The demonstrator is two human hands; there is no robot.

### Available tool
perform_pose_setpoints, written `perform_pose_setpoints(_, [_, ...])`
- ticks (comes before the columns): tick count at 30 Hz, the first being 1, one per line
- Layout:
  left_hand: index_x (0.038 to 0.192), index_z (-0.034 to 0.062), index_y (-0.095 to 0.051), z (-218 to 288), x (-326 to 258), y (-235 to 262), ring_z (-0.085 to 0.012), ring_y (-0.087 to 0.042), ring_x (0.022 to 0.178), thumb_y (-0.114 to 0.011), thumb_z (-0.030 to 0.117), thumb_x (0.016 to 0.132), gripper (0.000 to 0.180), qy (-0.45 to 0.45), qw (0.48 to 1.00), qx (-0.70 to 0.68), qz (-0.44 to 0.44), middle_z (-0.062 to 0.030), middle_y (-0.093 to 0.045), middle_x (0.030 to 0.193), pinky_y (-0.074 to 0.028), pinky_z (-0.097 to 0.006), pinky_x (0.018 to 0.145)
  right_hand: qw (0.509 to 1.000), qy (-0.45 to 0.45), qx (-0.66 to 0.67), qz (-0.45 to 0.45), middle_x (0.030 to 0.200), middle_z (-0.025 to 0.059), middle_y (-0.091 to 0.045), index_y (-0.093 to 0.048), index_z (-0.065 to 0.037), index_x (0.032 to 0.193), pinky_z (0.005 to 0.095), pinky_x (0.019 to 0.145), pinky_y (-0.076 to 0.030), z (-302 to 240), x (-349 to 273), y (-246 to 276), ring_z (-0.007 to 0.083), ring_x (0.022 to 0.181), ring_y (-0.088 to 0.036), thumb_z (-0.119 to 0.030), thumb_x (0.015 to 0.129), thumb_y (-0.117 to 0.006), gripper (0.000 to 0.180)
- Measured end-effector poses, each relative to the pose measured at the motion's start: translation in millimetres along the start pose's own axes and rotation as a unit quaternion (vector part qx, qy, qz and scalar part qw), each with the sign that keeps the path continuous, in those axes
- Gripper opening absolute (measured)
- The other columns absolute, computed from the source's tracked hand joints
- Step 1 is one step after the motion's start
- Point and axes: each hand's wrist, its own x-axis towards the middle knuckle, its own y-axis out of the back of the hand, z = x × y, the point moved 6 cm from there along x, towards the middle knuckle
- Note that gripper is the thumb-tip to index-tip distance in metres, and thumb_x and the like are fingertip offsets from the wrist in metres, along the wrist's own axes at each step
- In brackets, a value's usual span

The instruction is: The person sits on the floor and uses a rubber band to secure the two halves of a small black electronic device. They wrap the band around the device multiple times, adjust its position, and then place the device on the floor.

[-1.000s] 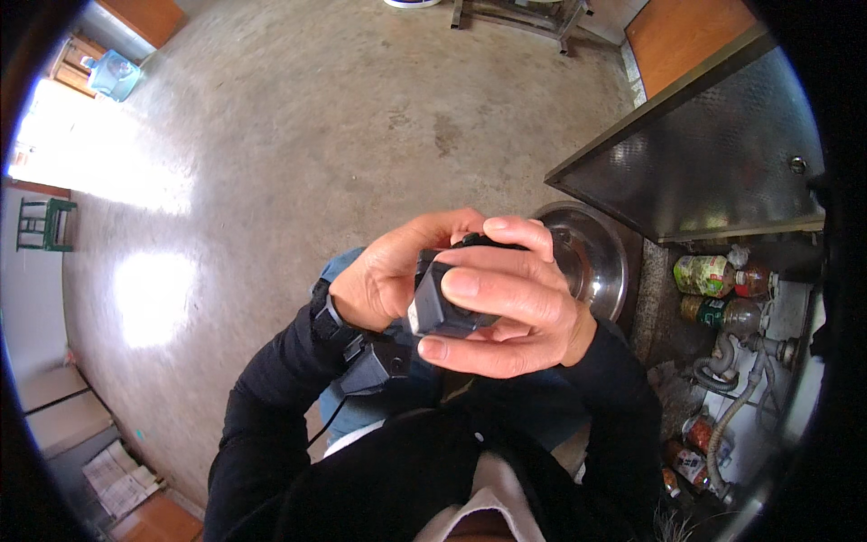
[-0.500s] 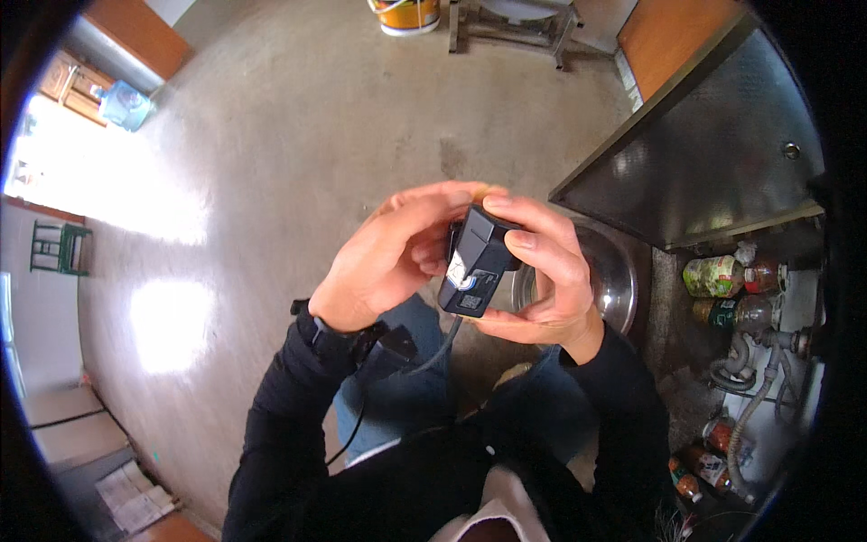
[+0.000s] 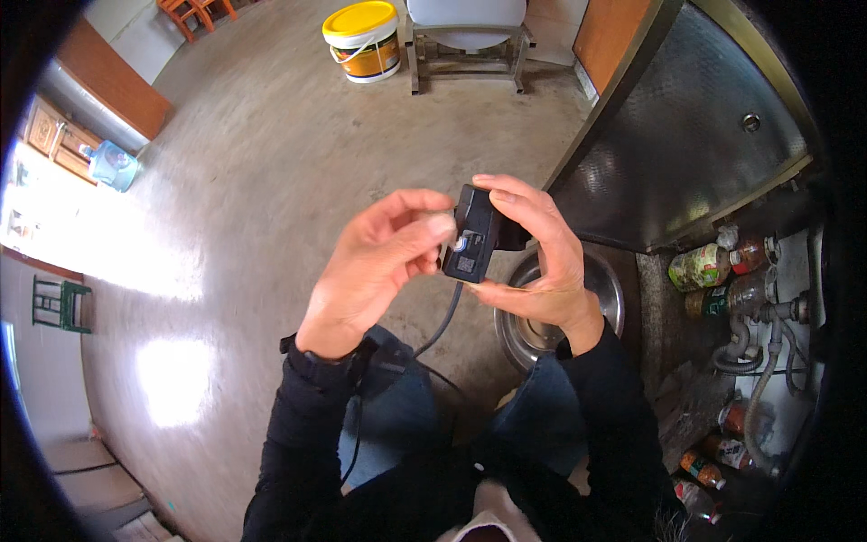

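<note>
A small black box-shaped device with a label on its face is held up in front of my lap, tilted slightly. My right hand grips it from the right, fingers over the upper end and thumb below. Beside its left edge, my left hand has thumb and fingers curled in a pinch; whatever lies between them is too small to make out. A grey-black cable leaves the lower end of the device and runs down toward my left sleeve. A black strap with a dark module sits on my left wrist.
A steel basin stands under my right hand. At right, an open cabinet door shows bottles and grey drain pipes. Farther off are a yellow-lidded bucket, a metal-framed seat, a blue water jug and a green stool.
My left hand has shifted from behind the device to a pinch at its left edge. The device stands more upright, and the view has tipped up, showing more of the bucket and seat.
</note>
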Motion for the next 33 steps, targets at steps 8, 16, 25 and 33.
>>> perform_pose_setpoints(8, [0.133,0.0027,-0.051,20,27,-28,-0.0128,-0.057,0.087,-0.080,0.027,0.082,0.064,-0.102,0.977,0.184,-0.028,-0.0098,-0.058,0.112,-0.051,-0.027,0.077,0.999,-0.009,-0.019,-0.028,0.138,0.0100,-0.053,-0.053,-0.011,0.135,0.0425,0.106,-0.036,1,16,17,0.0296,0.126,-0.051,-0.008,0.065,-0.080,0.075])
perform_pose_setpoints(16, [0.139,0.0008,-0.046,6,35,14,-0.0118,-0.059,0.092,-0.073,0.033,0.088,0.066,-0.008,0.976,0.210,-0.050,-0.0106,-0.065,0.106,-0.044,-0.023,0.066,0.994,0.026,-0.075,-0.074,0.138,0.0099,-0.053,-0.050,-0.011,0.137,0.0456,0.108,-0.037,18,25,-9,0.0298,0.125,-0.052,-0.006,0.064,-0.080,0.079])
perform_pose_setpoints(25, [0.132,-0.0029,-0.048,-17,47,37,-0.0174,-0.064,0.102,-0.079,0.028,0.083,0.066,0.005,0.987,0.099,-0.127,-0.0119,-0.065,0.109,-0.050,-0.030,0.090,0.984,-0.057,-0.081,-0.147,0.148,0.0093,-0.045,-0.041,-0.015,0.146,0.0458,0.116,-0.028,32,22,-32,0.0290,0.138,-0.040,-0.017,0.062,-0.085,0.095])
perform_pose_setpoints(33, [0.129,0.0010,-0.055,-16,47,57,-0.0169,-0.062,0.103,-0.078,0.019,0.080,0.057,-0.023,0.994,0.044,-0.095,-0.0091,-0.066,0.111,-0.050,-0.031,0.090,0.978,-0.110,0.020,-0.175,0.117,0.0041,-0.070,-0.071,-0.019,0.115,0.0585,0.118,-0.015,14,19,-19,0.0318,0.139,-0.040,-0.025,0.058,-0.088,0.060])
